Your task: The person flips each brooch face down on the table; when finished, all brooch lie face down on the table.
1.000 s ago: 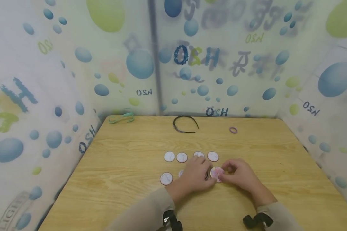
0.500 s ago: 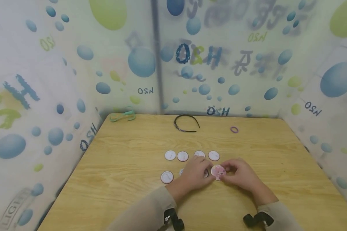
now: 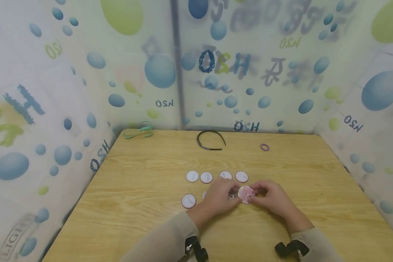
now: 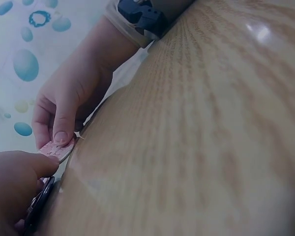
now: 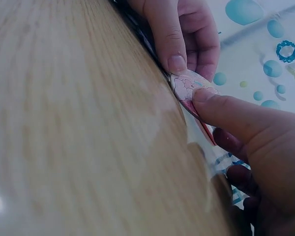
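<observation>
In the head view, a round badge (image 3: 246, 194) with a pink cartoon print is held between both hands, face up. My right hand (image 3: 271, 198) pinches its right edge, the thumb on the printed face in the right wrist view. My left hand (image 3: 220, 194) pinches the opposite edge, thumb on top. Under the left hand a dark-rimmed badge (image 4: 38, 204) lies on the table, mostly hidden. White-backed badges lie around the left hand: a row behind it, including one badge (image 3: 241, 177), and another badge (image 3: 188, 201) to its left. One more is partly covered by the left hand.
Along the far part of the wooden table (image 3: 134, 225) lie a green claw-shaped clip (image 3: 139, 132), a black headband (image 3: 211, 140) and a purple hair ring (image 3: 264, 147). Printed fabric walls (image 3: 229, 83) stand close behind the table and at both sides.
The left thumb has moved up to the pink badge's left edge, and its fingers have shifted slightly. The badge has risen a little in view while the right hand keeps its pinch.
</observation>
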Available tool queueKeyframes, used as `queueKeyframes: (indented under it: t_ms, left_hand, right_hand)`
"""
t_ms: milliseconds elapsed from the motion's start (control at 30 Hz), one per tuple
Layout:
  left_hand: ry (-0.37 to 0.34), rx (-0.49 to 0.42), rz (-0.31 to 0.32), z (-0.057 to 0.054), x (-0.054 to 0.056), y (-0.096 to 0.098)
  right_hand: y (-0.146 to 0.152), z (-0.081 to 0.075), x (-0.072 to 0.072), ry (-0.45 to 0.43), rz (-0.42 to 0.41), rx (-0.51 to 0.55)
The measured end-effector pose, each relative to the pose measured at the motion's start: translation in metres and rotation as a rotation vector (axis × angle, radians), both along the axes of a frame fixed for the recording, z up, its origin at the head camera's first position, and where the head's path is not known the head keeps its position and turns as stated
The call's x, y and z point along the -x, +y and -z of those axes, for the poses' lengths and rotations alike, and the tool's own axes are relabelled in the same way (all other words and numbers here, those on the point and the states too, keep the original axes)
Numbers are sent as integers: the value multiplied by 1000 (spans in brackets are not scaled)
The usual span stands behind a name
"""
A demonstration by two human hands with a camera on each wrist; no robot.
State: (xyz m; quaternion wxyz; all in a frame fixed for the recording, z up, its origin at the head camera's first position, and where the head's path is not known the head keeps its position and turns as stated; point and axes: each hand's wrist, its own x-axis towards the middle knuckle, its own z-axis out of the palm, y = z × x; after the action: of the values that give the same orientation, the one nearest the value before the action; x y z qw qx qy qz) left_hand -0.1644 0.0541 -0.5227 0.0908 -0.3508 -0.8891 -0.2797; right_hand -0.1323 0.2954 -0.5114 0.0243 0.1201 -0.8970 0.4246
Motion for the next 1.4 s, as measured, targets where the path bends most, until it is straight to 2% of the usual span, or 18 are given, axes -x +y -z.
queueKeyframes:
  t_ms: [300, 567, 800, 1067, 1400]
  left_hand:
    - [-42, -33, -11, 1, 0, -1]
    - [-15, -82, 12, 2, 2, 0]
    - [-20, -111, 33, 1, 3, -1]
    - [-21, -110, 43, 2, 3, -2]
    - [13, -128, 55, 1, 2, -2]
  right_hand:
    - [0, 1, 0, -11, 22, 46]
    - [0, 0, -1, -13, 57, 65]
    - [0, 1, 0, -5, 63, 104]
    - [-2, 1, -1, 15, 89, 100]
    - [0, 3, 0, 29, 88, 130]
